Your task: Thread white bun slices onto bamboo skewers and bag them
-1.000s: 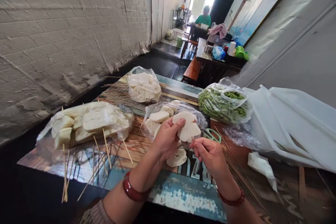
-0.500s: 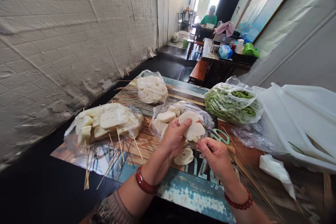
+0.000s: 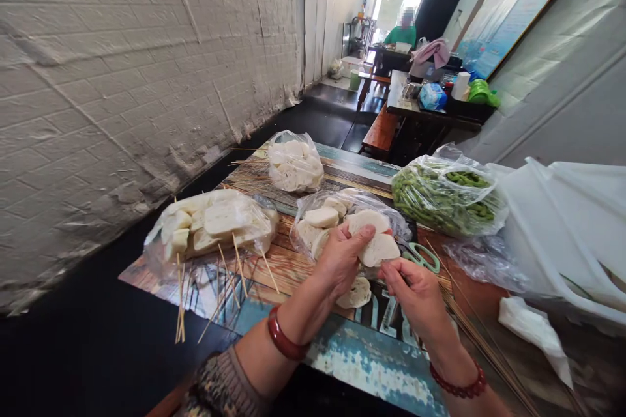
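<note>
"Starting with the head view, what is held near the centre of the frame?"

"Two white slices [image 3: 380, 251], overlapping, are gripped between the thumb and fingers of the left hand [image 3: 342, 254], just right of centre and above the table [image 3: 264, 313]."

"And how is the right hand [image 3: 415, 287] set?"

"It is closed in a pinch at the bottom edge of the lower slice; what lies between its fingertips is hidden and cannot be told."

"What is arranged around them?"

"Behind the left hand, white pieces [image 3: 323, 216] are contained in an open plastic bag [image 3: 297, 234]. A loose slice [image 3: 355, 294] is seen below the hands. Scissors [image 3: 424, 257] with pale green handles are laid just right of the held slices. At centre left, a bulging bag [image 3: 220, 225] is shown with skewers [image 3: 180, 303] at its near side; at right, bagged green vegetables [image 3: 443, 199] are placed beside white tubs [image 3: 562, 228]."
</note>
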{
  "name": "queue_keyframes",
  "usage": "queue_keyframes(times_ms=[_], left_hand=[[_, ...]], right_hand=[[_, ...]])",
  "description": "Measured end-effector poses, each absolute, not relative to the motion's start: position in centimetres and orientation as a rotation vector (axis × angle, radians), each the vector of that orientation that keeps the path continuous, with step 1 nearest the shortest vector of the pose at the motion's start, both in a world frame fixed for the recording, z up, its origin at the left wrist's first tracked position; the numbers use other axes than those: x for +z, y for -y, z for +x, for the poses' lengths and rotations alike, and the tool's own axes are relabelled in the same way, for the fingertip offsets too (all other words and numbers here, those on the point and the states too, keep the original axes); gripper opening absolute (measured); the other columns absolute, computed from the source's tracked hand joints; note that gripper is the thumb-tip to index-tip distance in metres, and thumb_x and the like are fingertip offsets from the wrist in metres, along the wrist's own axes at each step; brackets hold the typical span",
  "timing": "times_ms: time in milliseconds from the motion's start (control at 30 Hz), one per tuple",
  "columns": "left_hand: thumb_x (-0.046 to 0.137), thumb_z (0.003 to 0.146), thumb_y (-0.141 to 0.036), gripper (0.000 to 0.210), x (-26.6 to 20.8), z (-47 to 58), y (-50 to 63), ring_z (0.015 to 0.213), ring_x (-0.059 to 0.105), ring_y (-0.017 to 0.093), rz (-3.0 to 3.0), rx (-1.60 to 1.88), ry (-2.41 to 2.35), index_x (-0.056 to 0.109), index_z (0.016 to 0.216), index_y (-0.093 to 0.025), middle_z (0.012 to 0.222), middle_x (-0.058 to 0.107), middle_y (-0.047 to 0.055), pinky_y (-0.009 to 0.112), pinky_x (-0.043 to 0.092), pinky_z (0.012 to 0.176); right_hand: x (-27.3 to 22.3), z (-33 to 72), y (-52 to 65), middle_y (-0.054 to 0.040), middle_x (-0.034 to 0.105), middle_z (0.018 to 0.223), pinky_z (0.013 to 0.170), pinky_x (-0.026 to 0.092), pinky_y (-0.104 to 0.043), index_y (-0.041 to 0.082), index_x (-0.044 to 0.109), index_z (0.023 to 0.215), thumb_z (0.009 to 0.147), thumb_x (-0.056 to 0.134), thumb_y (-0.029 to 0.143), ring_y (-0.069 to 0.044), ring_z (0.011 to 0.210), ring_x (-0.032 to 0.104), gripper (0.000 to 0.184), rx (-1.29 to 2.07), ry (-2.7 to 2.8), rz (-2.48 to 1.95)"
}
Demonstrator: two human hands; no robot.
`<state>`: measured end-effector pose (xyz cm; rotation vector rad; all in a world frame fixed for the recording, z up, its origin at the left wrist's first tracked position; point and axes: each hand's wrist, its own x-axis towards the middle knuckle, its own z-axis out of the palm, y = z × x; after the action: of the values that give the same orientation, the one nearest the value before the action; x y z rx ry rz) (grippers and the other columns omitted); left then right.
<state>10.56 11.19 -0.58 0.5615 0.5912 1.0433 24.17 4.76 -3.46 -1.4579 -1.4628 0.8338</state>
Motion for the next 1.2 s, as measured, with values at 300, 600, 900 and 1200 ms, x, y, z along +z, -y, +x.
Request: queue_keyframes(times_ms=[300, 600, 900, 1200], left_hand=[[0.083, 0.067, -0.044, 0.052, -0.5, 10.4, -11.8, 0.078, 0.071, 0.017, 0.621, 1.225, -0.622, 0.063, 0.106, -0.016, 0.094, 0.074, 0.007, 0.03, 0.053, 0.078], [0.07, 0.082, -0.043, 0.028, 3.3, 7.6, -11.0, 0.07, 0.067, 0.012, 0.874, 1.687, -0.716, 0.065, 0.096, -0.019, 0.083, 0.071, 0.001, 0.027, 0.053, 0.074], [0.066, 0.083, -0.04, 0.027, 5.6, 4.5, -14.0, 0.075, 0.064, 0.015, 1.647, 1.276, -1.095, 0.071, 0.093, -0.016, 0.084, 0.073, 0.006, 0.025, 0.048, 0.071], [0.055, 0.087, -0.025, 0.02, 4.9, 5.8, -16.6, 0.071, 0.06, 0.022, 2.604, 0.357, -1.424, 0.073, 0.084, -0.015, 0.078, 0.07, 0.01, 0.032, 0.041, 0.069]], right_hand=[[-3.6, 26.1, -4.9, 0.0042, 0.051, 0.056, 0.047, 0.032, -0.021, 0.018, 0.07, 0.084, 0.091, 0.06, 0.044, -0.009, 0.049, 0.042, 0.029, 0.869, 1.104, -1.31], [-2.1, 26.7, -5.8, 0.0041, 0.046, 0.057, 0.045, 0.032, -0.022, 0.017, 0.068, 0.085, 0.089, 0.059, 0.048, -0.01, 0.05, 0.04, 0.032, 0.837, 1.036, -1.207], [-1.5, 26.8, -5.2, 0.0036, 0.048, 0.058, 0.045, 0.036, -0.021, 0.017, 0.069, 0.082, 0.089, 0.059, 0.047, -0.009, 0.05, 0.043, 0.032, 0.837, 1.057, -1.155], [-2.0, 27.1, -5.5, 0.0021, 0.05, 0.058, 0.049, 0.036, -0.023, 0.016, 0.071, 0.083, 0.091, 0.057, 0.046, -0.011, 0.054, 0.045, 0.034, 0.753, 1.144, -1.149]])
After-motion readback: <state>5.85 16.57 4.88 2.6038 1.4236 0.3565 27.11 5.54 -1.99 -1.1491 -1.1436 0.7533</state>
